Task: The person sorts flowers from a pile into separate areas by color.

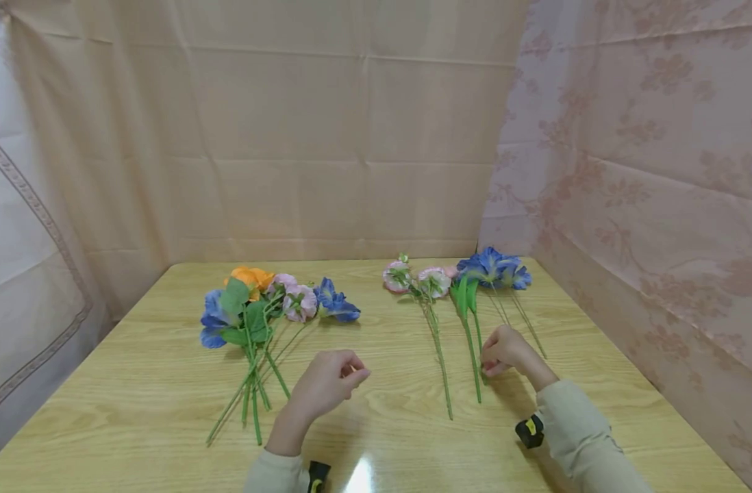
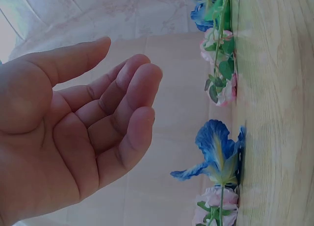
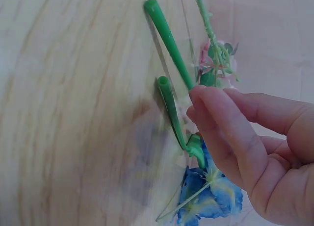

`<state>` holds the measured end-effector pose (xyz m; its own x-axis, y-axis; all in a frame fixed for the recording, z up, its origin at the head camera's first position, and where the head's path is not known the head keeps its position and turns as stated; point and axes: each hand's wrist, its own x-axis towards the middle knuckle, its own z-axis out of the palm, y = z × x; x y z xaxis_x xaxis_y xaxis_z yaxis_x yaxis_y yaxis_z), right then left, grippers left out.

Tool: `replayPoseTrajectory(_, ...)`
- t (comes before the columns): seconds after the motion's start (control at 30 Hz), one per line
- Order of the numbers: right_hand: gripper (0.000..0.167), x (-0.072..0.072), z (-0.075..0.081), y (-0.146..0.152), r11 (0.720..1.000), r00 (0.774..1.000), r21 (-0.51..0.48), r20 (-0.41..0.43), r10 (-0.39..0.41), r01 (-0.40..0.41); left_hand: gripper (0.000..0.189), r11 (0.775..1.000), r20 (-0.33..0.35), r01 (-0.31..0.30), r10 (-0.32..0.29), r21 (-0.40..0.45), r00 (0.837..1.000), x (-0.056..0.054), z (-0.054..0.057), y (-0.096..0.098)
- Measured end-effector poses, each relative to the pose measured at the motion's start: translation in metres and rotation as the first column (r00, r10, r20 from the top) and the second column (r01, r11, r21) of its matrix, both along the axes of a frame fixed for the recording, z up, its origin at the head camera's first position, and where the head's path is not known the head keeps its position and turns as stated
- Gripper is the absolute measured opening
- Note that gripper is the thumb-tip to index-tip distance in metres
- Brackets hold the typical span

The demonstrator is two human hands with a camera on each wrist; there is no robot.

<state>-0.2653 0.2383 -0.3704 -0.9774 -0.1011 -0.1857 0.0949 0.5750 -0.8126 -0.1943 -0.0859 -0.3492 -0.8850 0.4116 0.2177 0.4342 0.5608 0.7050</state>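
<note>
Two smooth green stems (image 1: 470, 342) with long upright leaves lie on the table near my right hand (image 1: 508, 350). That hand's curled fingers are right at the stems, and its fingertips overlap one stem (image 3: 169, 42) in the right wrist view. The other stem's hollow end (image 3: 164, 82) shows beside it. My left hand (image 1: 327, 383) hovers over the table's middle, palm turned inward and fingers loosely bent, with nothing in it. To its left lies a crossed bunch with an orange flower (image 1: 253, 279), a blue flower (image 1: 214, 320) and pink flowers (image 1: 300, 302).
Pale pink flowers (image 1: 434, 282) on a thin stem lie left of the leafy stems. Blue irises (image 1: 490, 266) lie at the back right. Another blue iris (image 1: 337, 303) lies at the left bunch's right side. Cloth curtains (image 1: 339, 137) hang behind the wooden table (image 1: 388, 452).
</note>
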Motion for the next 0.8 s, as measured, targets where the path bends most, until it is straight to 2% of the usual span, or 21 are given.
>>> replayPoseTrajectory(0.17,0.008,0.001,0.001,0.0,1.0,1.0,-0.011,0.0,0.008,-0.008,0.017,0.999,0.015,-0.036,0.036,-0.009,0.999,-0.001,0.0,-0.005)
replayPoseTrajectory(0.43,0.013,0.002,0.001,-0.003,1.0,1.0,0.005,0.006,0.022,-0.022,0.019,0.999,0.014,-0.042,0.042,-0.011,0.999,-0.002,-0.002,-0.008)
replayPoseTrajectory(0.53,0.017,0.004,0.004,-0.007,0.999,0.999,0.023,0.008,0.038,-0.038,0.017,0.998,0.0,-0.065,0.065,-0.021,0.998,-0.002,-0.001,-0.009)
replayPoseTrajectory(0.63,0.021,0.007,0.008,-0.011,0.998,0.999,0.044,-0.008,0.052,-0.052,0.013,0.991,-0.029,-0.125,0.124,-0.04,0.992,-0.002,0.001,-0.013)
replayPoseTrajectory(0.7,0.024,0.009,0.01,-0.013,0.997,0.998,0.05,-0.02,0.062,-0.061,0.009,0.982,-0.053,-0.182,0.179,-0.05,0.982,-0.003,0.004,-0.018)
replayPoseTrajectory(0.8,0.024,0.013,0.013,-0.018,0.995,0.997,0.064,-0.031,0.073,-0.071,0.006,0.954,-0.123,-0.287,0.276,-0.088,0.953,-0.006,0.006,-0.03)
